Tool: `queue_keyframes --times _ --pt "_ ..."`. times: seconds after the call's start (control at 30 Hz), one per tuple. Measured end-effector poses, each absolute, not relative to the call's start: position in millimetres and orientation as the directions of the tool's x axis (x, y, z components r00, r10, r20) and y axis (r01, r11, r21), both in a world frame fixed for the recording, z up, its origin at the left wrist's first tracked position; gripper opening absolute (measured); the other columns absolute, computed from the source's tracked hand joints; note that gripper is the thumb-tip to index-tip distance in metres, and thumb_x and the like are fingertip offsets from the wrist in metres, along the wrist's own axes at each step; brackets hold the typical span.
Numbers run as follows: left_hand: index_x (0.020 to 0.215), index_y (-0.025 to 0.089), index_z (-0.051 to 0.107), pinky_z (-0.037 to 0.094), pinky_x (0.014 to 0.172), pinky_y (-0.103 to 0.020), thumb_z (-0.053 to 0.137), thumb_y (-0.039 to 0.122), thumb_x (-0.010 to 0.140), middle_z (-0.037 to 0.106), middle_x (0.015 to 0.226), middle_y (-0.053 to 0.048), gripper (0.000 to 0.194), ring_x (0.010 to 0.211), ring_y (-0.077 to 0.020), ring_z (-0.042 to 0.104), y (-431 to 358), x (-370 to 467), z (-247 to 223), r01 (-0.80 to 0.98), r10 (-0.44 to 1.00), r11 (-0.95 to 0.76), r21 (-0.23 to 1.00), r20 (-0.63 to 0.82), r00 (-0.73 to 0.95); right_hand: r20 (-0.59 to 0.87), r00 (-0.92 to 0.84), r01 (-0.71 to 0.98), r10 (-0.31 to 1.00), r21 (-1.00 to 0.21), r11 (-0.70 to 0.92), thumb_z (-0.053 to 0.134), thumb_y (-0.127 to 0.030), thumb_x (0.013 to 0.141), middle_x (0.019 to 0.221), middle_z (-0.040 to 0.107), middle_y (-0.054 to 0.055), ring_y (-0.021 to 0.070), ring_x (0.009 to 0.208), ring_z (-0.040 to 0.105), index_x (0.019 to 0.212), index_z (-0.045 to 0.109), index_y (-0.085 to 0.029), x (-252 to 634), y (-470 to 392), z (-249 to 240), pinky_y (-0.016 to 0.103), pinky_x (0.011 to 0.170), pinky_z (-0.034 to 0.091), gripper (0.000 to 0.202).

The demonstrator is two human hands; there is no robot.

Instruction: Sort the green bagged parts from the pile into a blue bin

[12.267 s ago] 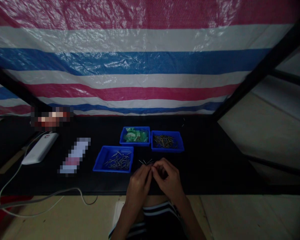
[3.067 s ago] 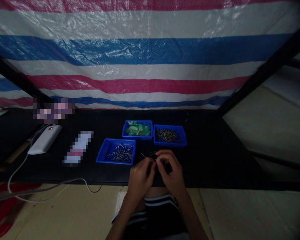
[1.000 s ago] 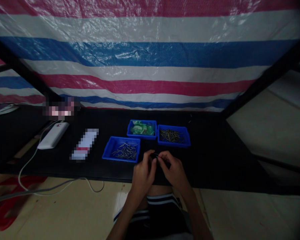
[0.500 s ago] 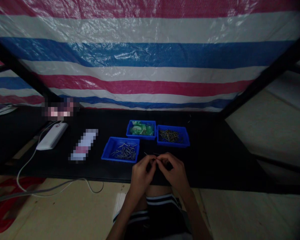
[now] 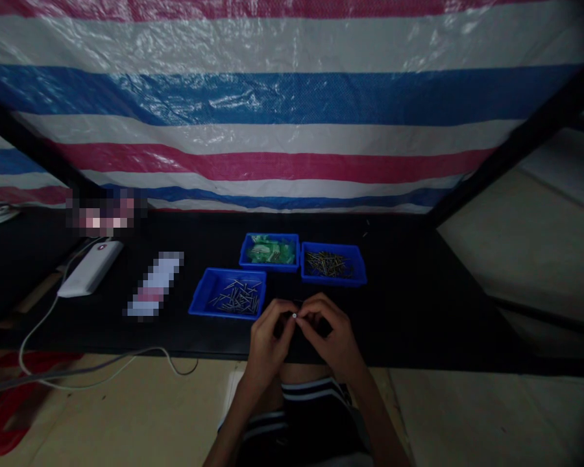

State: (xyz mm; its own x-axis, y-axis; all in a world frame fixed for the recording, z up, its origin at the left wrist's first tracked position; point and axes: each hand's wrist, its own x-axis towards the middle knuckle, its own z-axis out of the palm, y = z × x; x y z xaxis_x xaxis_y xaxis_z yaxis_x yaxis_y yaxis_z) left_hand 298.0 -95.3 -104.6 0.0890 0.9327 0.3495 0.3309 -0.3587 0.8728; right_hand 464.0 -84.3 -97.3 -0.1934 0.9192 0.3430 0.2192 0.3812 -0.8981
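My left hand [image 5: 271, 336] and my right hand [image 5: 331, 334] meet fingertip to fingertip above the front part of the black table. Between the pinched fingertips shows a tiny pale round end of a small piece [image 5: 294, 316]; the rest of it is hidden by the fingers. Just left of my left hand, a blue tray [image 5: 199, 300] holds silvery thin metal pins. Behind the hands, a second blue tray [image 5: 269, 266] contains green plastic packets. Beside it on the right, dark and brassy pins lie in a third blue tray [image 5: 333, 282].
On the left of the black table [image 5: 418, 305] lie a white power bank [image 5: 90, 269] with a cable [image 5: 34, 324] and a pixelated flat item [image 5: 156, 285]. A striped sheet [image 5: 292, 97] hangs behind. A red stool [image 5: 4, 415] stands at lower left.
The view has shifted slightly, moving the trays a little left in the picture. A pale round end now shows between the fingertips; the thin pieces sticking out past them are hardly visible now.
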Motion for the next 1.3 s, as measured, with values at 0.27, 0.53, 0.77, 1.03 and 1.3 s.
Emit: queue_keyframes --times 0.27,0.53,0.77,1.03,1.3 --pt "0.109 0.023 0.065 0.056 0.089 -0.023 0.057 0.014 0.101 0.075 0.11 -0.004 0.015 0.104 -0.0155 0.073 -101.5 299.4 -115.3 0.359 0.916 -0.395 0.845 0.39 0.091 0.351 -0.17 0.232 0.921 -0.894 0.384 0.067 -0.014 0.093 0.092 0.064 0.0 0.0136 0.077 0.06 0.103 0.067 -0.024 462.4 -87.1 -100.3 0.027 0.068 0.048 0.015" --pt "0.107 0.024 0.064 0.057 0.085 -0.021 0.059 0.013 0.099 0.076 0.107 -0.001 0.014 0.097 -0.013 0.075 -100.0 300.5 -116.7 0.397 0.918 -0.388 0.832 0.388 0.086 0.335 -0.204 0.242 0.92 -0.893 0.379 0.065 -0.012 0.093 0.095 0.064 0.001 0.0138 0.077 0.059 0.101 0.068 -0.024 464.8 -87.1 -102.4 0.027 0.069 0.047 0.015" --pt "0.107 0.024 0.064 0.055 0.082 -0.021 0.059 0.014 0.099 0.074 0.104 -0.001 0.014 0.094 -0.0126 0.073 -102.1 300.9 -115.6 0.401 0.921 -0.381 0.833 0.379 0.089 0.337 -0.196 0.224 0.921 -0.899 0.376 0.064 -0.012 0.094 0.092 0.064 0.0 0.0133 0.076 0.058 0.099 0.067 -0.024 464.5 -86.0 -100.8 0.026 0.068 0.047 0.013" --pt "0.106 0.023 0.066 0.052 0.073 -0.019 0.06 0.015 0.1 0.073 0.095 0.002 0.011 0.081 -0.01 0.069 -101.8 301.1 -112.2 0.425 0.926 -0.366 0.828 0.369 0.079 0.35 -0.188 0.2 0.918 -0.901 0.385 0.064 -0.014 0.096 0.095 0.065 0.001 0.0138 0.077 0.06 0.101 0.068 -0.024 464.9 -87.4 -101.9 0.027 0.069 0.048 0.011" --pt "0.103 0.023 0.065 0.052 0.069 -0.018 0.06 0.019 0.1 0.072 0.088 0.003 0.007 0.074 -0.0102 0.069 -103.5 301.3 -111.2 0.422 0.94 -0.331 0.844 0.333 0.07 0.367 -0.186 0.207 0.911 -0.892 0.402 0.064 -0.015 0.097 0.094 0.064 0.001 0.0133 0.076 0.059 0.1 0.067 -0.024 465.0 -85.8 -102.0 0.026 0.067 0.047 0.011"
